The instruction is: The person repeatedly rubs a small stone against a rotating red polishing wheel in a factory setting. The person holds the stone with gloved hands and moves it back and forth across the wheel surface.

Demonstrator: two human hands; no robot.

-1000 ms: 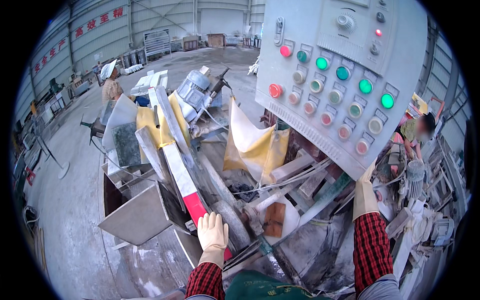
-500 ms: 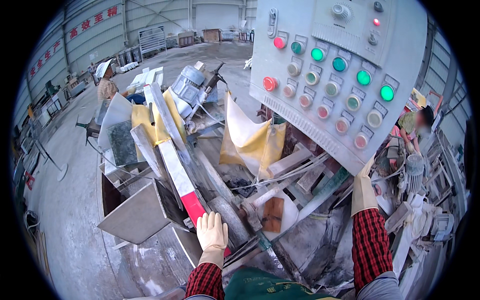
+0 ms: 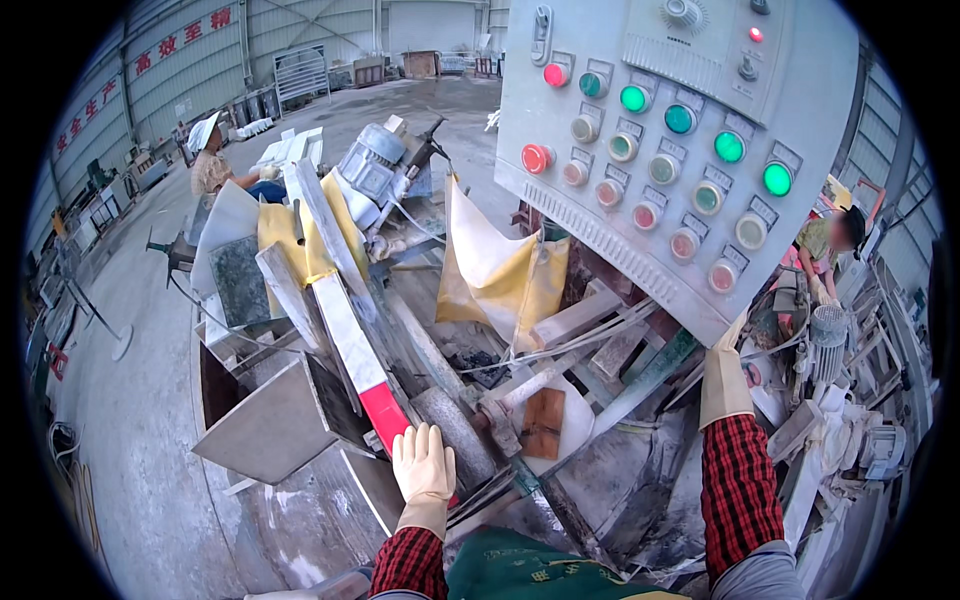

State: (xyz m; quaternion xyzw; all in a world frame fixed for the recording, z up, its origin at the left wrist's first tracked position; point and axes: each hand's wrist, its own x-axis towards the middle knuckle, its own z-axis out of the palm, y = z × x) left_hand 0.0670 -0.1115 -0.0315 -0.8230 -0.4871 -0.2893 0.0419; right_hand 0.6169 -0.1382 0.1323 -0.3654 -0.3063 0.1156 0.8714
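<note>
Fingers (image 3: 420, 445) of the left hand (image 3: 424, 468) are stretched out flat and close together, glove on, resting on the red end of a long white bar (image 3: 352, 350) with the fingertips right at the red part (image 3: 387, 418). Nothing pinched, just a flat palm laid on it. The bar runs up and away from the fingers, leaning between grey stone slabs (image 3: 268, 425) to their left and a dusty grey roller (image 3: 455, 435) just to their right.

The right hand (image 3: 724, 375) is up at the bottom edge of the grey control panel (image 3: 600, 215), also gloved. Its fingers go behind the panel's lower corner, so I can't tell if they're spread or gripping. The panel sits straight above that hand, covered in round buttons, red ones (image 3: 536, 158) toward the left, green lit ones (image 3: 777, 179) toward the right.

Between the two hands it's a mess of cables (image 3: 560, 345), a rusty brown block (image 3: 545, 422) and a yellow-and-white sack (image 3: 500, 270) further up. A grey motor (image 3: 372, 168) sits well beyond the left fingers, at the far end of the bar. One person in a white hat (image 3: 205, 135) crouches far off on the left, another (image 3: 830, 240) is off past the panel on the right. Both sleeves are red plaid (image 3: 740, 485).
</note>
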